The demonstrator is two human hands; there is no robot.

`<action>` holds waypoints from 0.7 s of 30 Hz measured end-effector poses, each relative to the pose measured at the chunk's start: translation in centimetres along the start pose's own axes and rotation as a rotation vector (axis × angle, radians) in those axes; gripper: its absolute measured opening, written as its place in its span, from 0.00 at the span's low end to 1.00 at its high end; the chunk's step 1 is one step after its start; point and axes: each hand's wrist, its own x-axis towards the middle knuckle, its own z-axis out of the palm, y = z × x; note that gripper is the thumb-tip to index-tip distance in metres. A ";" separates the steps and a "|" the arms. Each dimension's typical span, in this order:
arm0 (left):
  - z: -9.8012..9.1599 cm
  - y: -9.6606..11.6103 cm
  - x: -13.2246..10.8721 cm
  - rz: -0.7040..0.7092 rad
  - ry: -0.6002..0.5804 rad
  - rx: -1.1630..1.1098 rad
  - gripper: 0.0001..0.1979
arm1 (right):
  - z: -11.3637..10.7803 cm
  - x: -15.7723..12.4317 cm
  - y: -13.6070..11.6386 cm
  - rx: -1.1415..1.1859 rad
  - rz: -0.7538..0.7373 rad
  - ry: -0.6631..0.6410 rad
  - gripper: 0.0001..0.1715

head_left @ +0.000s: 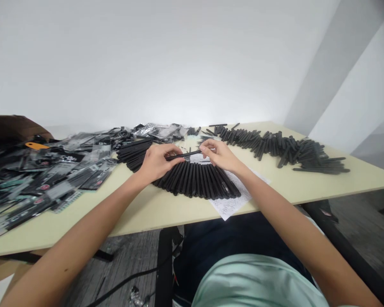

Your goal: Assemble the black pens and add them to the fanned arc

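1. The slim black pen (pixel 184 154) is held above the tabletop between our two hands, its long axis running nearly side to side and rising slightly toward our right
2. Our left grip (pixel 156 163) is closed, with its fingers pinching the pen near its left end; this is the hand we can clearly see has hold of it
3. Our right grip (pixel 219 154) is half curled, its fingertips at the pen's right end; we cannot tell whether they pinch it or only touch it
4. Just below our hands, a curved fan of black pens (pixel 195 181) lies on the cream tabletop (pixel 141 209), beside a printed paper sheet (pixel 233 200)
5. Farther out, a long band of loose black pens (pixel 269 145) runs to our right, and a heap of plastic-wrapped packets (pixel 73 179) spreads to our left
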 end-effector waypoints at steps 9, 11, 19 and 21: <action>0.0 0.0 0.0 -0.013 -0.017 -0.029 0.12 | 0.0 0.2 0.5 -0.229 -0.094 -0.046 0.30; -0.1 0.0 0.0 -0.005 -0.018 -0.023 0.12 | 0.0 0.3 0.5 -0.264 -0.069 -0.055 0.34; -0.1 0.0 0.0 -0.068 0.029 0.066 0.11 | 0.5 0.1 0.4 -0.079 -0.063 -0.041 0.23; -0.1 0.0 0.0 -0.102 0.024 0.097 0.11 | 0.6 0.0 0.4 -0.109 -0.109 -0.061 0.23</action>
